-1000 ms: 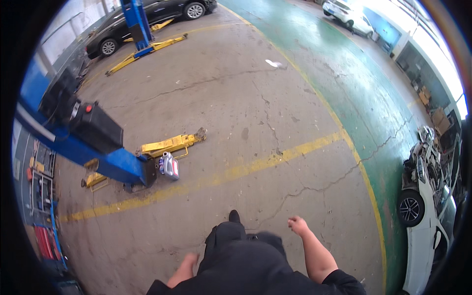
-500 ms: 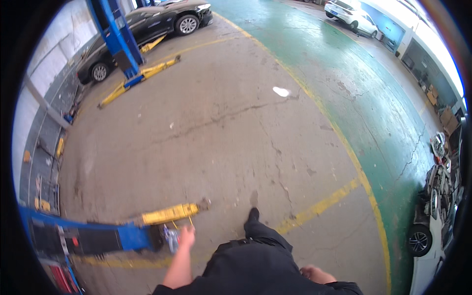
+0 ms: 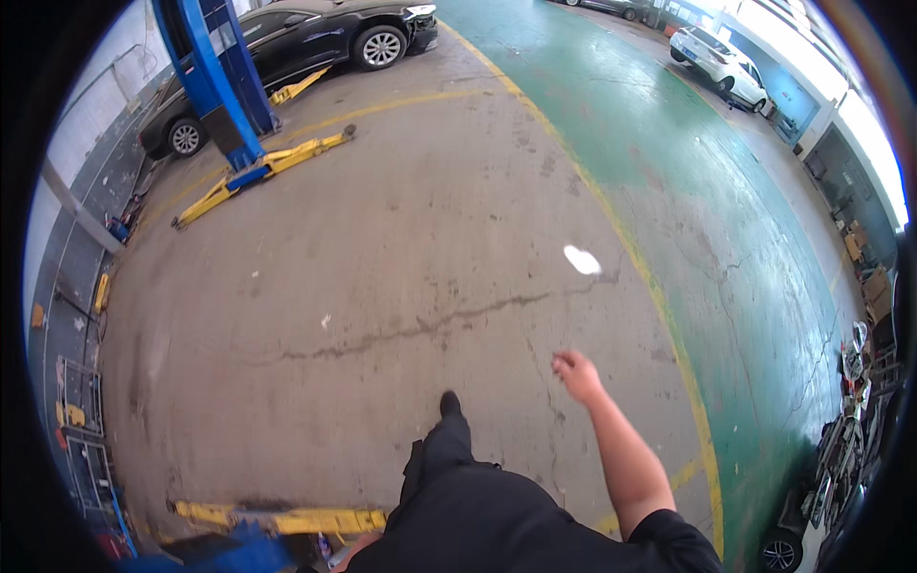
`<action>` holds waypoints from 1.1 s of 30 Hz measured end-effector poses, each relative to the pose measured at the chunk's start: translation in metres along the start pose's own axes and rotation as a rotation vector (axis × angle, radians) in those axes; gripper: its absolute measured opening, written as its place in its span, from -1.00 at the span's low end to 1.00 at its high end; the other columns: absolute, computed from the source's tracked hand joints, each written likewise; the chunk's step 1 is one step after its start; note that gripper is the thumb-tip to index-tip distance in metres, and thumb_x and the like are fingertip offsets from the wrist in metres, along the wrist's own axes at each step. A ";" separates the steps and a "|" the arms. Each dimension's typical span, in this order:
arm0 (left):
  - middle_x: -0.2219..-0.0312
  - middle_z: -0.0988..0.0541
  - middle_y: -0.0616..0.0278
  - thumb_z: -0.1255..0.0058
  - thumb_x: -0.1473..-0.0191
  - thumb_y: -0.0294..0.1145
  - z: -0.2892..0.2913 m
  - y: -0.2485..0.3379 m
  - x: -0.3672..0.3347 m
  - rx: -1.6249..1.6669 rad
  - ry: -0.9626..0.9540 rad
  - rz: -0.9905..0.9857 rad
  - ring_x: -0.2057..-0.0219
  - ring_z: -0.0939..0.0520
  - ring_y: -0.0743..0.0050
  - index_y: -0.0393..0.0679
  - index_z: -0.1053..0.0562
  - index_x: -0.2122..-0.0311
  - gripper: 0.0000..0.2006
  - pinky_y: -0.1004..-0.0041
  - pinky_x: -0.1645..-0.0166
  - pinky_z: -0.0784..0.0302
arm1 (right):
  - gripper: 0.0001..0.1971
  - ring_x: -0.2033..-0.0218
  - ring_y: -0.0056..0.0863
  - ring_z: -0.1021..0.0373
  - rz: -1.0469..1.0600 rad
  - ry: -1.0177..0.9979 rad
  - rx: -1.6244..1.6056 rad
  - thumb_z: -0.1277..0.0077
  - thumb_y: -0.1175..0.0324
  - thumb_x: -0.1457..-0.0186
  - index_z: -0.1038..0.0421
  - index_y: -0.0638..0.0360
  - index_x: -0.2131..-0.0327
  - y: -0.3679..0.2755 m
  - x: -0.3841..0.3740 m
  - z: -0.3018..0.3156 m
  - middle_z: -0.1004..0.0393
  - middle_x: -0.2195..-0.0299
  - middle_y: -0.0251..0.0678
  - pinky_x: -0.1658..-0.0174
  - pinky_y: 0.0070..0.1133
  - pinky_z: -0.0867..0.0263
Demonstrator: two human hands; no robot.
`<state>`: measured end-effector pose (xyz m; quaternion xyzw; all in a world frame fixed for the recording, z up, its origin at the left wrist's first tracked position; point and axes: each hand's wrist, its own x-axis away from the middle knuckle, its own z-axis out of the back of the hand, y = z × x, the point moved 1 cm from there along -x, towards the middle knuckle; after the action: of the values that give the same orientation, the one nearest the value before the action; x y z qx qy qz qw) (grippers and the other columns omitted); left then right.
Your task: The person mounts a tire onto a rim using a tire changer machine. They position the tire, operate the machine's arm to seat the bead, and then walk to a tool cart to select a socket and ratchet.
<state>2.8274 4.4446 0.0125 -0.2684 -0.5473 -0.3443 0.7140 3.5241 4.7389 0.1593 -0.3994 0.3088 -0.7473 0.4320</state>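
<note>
My right hand [image 3: 576, 376] swings out in front of me above the concrete floor, its fingers loosely curled and a little apart, with nothing visible in them. Low in the view, my left hand [image 3: 357, 551] is mostly covered by my body in dark clothing. Against it shows part of a clear plastic bottle [image 3: 326, 547] with a purplish top; the fingers around it are hidden now, though the earlier frame shows them at the bottle. My dark shoe [image 3: 450, 404] is stepping forward on the concrete.
Behind my left hand lies a lift's yellow arm [image 3: 306, 520]. Ahead left stand a blue lift post [image 3: 215, 91] with yellow arms [image 3: 263, 170] and a black car [image 3: 315, 38]. A white car [image 3: 721, 69] is far right; a partly dismantled car [image 3: 812, 520] is near right.
I have walked forward, so the near lift arm has slid back and down. My right hand has swung up and forward; my left hand has dropped back beside my body with the bottle.
</note>
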 end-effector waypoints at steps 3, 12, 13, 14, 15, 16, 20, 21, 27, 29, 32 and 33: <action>-0.10 -0.75 -0.16 -0.08 -0.40 0.03 0.153 0.188 -0.034 -0.077 0.149 -0.109 -0.13 -0.75 -0.23 -0.20 -0.66 -0.16 -0.49 -0.08 -0.26 -0.63 | -0.57 0.08 -0.23 -0.72 -0.249 0.002 0.092 -0.17 0.05 -0.38 -0.69 0.19 -0.08 0.077 -0.040 -0.030 -0.80 0.17 -0.11 -0.04 -0.33 -0.59; 0.12 -0.80 0.17 -0.11 -0.54 -0.12 0.558 0.747 0.013 0.569 0.453 -0.919 0.15 -0.77 0.45 -0.19 -0.59 -0.24 -0.61 0.37 0.00 -0.69 | -0.59 0.21 -0.26 -0.66 -1.169 -0.451 0.088 -0.21 0.03 -0.32 -0.72 0.22 0.05 0.123 -0.071 -0.020 -0.76 0.22 -0.11 0.09 -0.30 -0.56; 0.12 -0.80 0.17 -0.11 -0.54 -0.12 0.584 0.784 0.001 0.534 0.478 -0.915 0.15 -0.76 0.46 -0.18 -0.59 -0.25 -0.60 0.37 0.00 -0.69 | -0.58 0.19 -0.24 -0.66 -1.174 -0.447 0.074 -0.21 0.03 -0.33 -0.71 0.22 0.04 0.113 -0.111 -0.019 -0.76 0.21 -0.10 0.06 -0.29 -0.56; 0.13 -0.80 0.18 -0.10 -0.54 -0.12 0.608 0.826 -0.018 0.534 0.502 -0.981 0.15 -0.76 0.47 -0.18 -0.58 -0.25 -0.60 0.37 0.00 -0.68 | -0.57 0.17 -0.22 -0.67 -1.169 -0.450 0.072 -0.21 0.03 -0.33 -0.71 0.22 0.02 0.101 -0.161 -0.017 -0.76 0.19 -0.09 0.04 -0.29 -0.56; 0.14 -0.80 0.18 -0.11 -0.53 -0.09 0.622 0.850 -0.036 0.440 0.533 -0.821 0.16 -0.76 0.48 -0.19 -0.58 -0.25 -0.58 0.37 0.00 -0.68 | -0.56 0.14 -0.20 -0.67 -1.144 -0.456 0.077 -0.21 0.02 -0.33 -0.70 0.23 0.00 0.090 -0.216 -0.015 -0.76 0.17 -0.07 0.02 -0.28 -0.56; 0.14 -0.80 0.17 -0.11 -0.53 -0.06 0.630 0.870 -0.053 0.402 0.579 -0.797 0.16 -0.76 0.49 -0.20 -0.58 -0.25 -0.56 0.37 0.00 -0.68 | -0.55 0.12 -0.18 -0.67 -1.090 -0.450 0.106 -0.21 0.02 -0.33 -0.70 0.23 -0.01 0.075 -0.282 -0.007 -0.76 0.15 -0.06 0.00 -0.28 -0.56; 0.02 -0.78 -0.11 -0.07 -0.46 -0.05 0.636 0.894 -0.097 0.058 0.344 -0.123 0.02 -0.79 -0.08 -0.26 -0.62 -0.18 -0.53 0.04 -0.13 -0.66 | -0.51 0.03 -0.11 -0.68 -0.583 -0.462 0.570 -0.20 0.01 -0.34 -0.68 0.25 -0.08 -0.066 -0.611 0.044 -0.76 0.07 0.00 -0.09 -0.26 -0.56; -0.05 -0.75 -0.21 -0.05 -0.44 -0.05 0.637 0.899 -0.102 -0.172 0.107 -0.115 -0.14 -0.73 -0.22 -0.23 -0.68 -0.14 -0.54 -0.04 -0.26 -0.60 | -0.50 0.01 -0.09 -0.69 -0.399 -0.319 0.561 -0.20 0.01 -0.34 -0.68 0.25 -0.10 -0.124 -0.704 0.060 -0.76 0.05 0.01 -0.11 -0.25 -0.56; -0.04 -0.75 -0.18 -0.06 -0.45 0.00 0.725 1.019 -0.136 0.027 -0.011 -0.011 -0.10 -0.75 -0.16 -0.25 -0.65 -0.17 -0.50 -0.02 -0.23 -0.63 | -0.59 0.10 -0.44 -0.65 0.114 0.020 -0.194 -0.20 0.15 -0.46 -0.62 0.26 -0.17 -0.468 -1.142 0.167 -0.77 0.11 -0.20 -0.07 -0.44 -0.54; -0.04 -0.76 -0.17 -0.06 -0.45 0.02 0.777 1.093 -0.160 0.025 -0.015 -0.016 -0.09 -0.76 -0.14 -0.26 -0.64 -0.18 -0.48 -0.01 -0.22 -0.64 | -0.60 0.09 -0.42 -0.65 0.148 0.060 -0.207 -0.19 0.17 -0.47 -0.62 0.25 -0.17 -0.512 -1.230 0.181 -0.77 0.10 -0.20 -0.08 -0.43 -0.54; -0.04 -0.76 -0.16 -0.06 -0.45 0.05 0.878 1.230 -0.201 -0.009 0.011 -0.062 -0.07 -0.77 -0.11 -0.26 -0.63 -0.19 -0.46 0.00 -0.20 -0.66 | -0.60 0.05 -0.39 -0.67 0.188 0.106 -0.185 -0.19 0.15 -0.47 -0.61 0.24 -0.18 -0.503 -1.356 0.176 -0.77 0.07 -0.16 -0.10 -0.42 -0.54; -0.04 -0.76 -0.15 -0.07 -0.45 0.05 0.918 1.281 -0.210 -0.037 0.041 -0.083 -0.06 -0.78 -0.10 -0.27 -0.63 -0.20 -0.45 0.01 -0.19 -0.66 | -0.57 0.02 -0.32 -0.69 0.116 0.145 -0.079 -0.21 0.12 -0.44 -0.62 0.22 -0.18 -0.482 -1.382 0.171 -0.77 0.07 -0.12 -0.12 -0.37 -0.55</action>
<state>3.2515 5.9766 0.0371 -0.2518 -0.5368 -0.3891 0.7050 3.9044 6.1628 0.1754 -0.3425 0.3911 -0.7352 0.4350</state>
